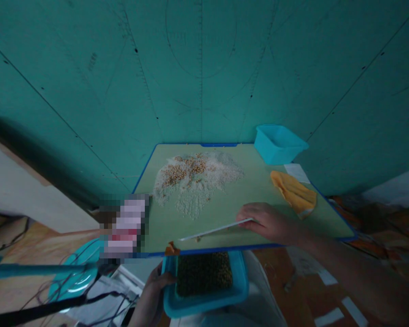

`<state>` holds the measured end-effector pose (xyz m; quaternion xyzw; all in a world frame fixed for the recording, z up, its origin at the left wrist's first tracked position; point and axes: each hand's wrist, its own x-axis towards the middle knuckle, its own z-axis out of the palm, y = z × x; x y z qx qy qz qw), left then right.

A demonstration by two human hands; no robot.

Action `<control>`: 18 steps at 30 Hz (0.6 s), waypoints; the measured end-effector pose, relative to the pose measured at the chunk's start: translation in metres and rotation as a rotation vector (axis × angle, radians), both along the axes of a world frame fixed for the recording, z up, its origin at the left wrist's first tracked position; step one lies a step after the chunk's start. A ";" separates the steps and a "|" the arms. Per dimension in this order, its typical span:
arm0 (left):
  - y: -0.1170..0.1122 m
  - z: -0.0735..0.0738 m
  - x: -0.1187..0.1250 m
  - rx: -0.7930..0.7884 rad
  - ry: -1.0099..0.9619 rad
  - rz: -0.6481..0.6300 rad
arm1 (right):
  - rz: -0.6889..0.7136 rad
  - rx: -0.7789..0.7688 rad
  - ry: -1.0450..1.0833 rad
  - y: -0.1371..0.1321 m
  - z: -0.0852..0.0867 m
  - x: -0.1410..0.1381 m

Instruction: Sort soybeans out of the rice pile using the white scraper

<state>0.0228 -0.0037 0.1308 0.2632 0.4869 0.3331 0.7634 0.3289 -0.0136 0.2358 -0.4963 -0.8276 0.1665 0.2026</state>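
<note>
My right hand [266,221] rests on the light green board [225,206], fingers closed on a thin white strip [214,230] that lies flat, pointing left toward the board's near edge. My left hand [153,293] grips the left rim of a blue tray [204,299] held just below that edge; dark small grains fill the tray. Farther back on the board lies a pile of white grains mixed with yellow-brown ones [194,177].
An empty blue tub [278,143] stands at the board's far right corner, with an orange cloth [295,193] and a white paper [296,172] near it. A blurred pink-white object [126,227] sits at the left edge. Cables and a teal round thing [77,272] lie lower left.
</note>
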 end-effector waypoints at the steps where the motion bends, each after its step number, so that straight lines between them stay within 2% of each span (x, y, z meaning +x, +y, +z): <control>1: 0.000 -0.002 0.000 0.008 -0.009 -0.004 | 0.009 0.008 -0.001 -0.002 0.000 0.000; 5: -0.001 -0.007 0.002 -0.012 -0.035 -0.010 | 0.044 0.025 0.021 -0.010 0.000 -0.002; 11: -0.002 -0.008 0.014 -0.042 -0.086 0.028 | 0.066 0.046 0.029 -0.022 0.003 -0.006; 18: -0.008 -0.011 0.028 -0.050 -0.119 0.040 | 0.038 0.013 0.033 -0.031 0.003 -0.009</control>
